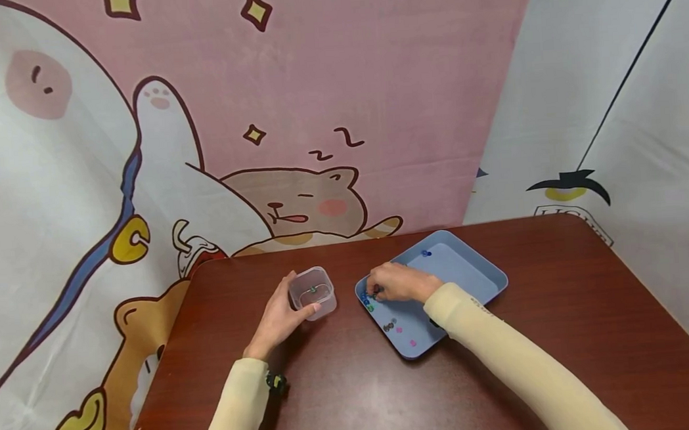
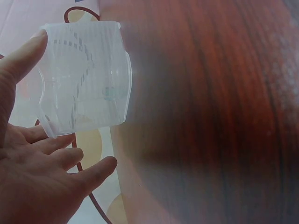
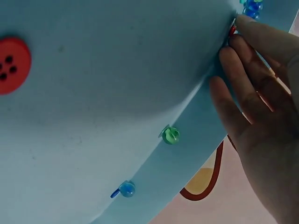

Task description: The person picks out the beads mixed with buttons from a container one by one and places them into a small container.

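Blue tray (image 1: 450, 261), green and blue pieces (image 3: 171, 135), red button (image 3: 19, 52), wood-grained red-brown table (image 1: 344, 399), pink-and-white cartoon-print backdrop (image 1: 420, 92)

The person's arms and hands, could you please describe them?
The left sleeve and right sleeve are pale yellow. The left hand and right hand are gloveless. A black device with a yellow-green patch sits at the left sleeve's end; something dark shows at the right's.
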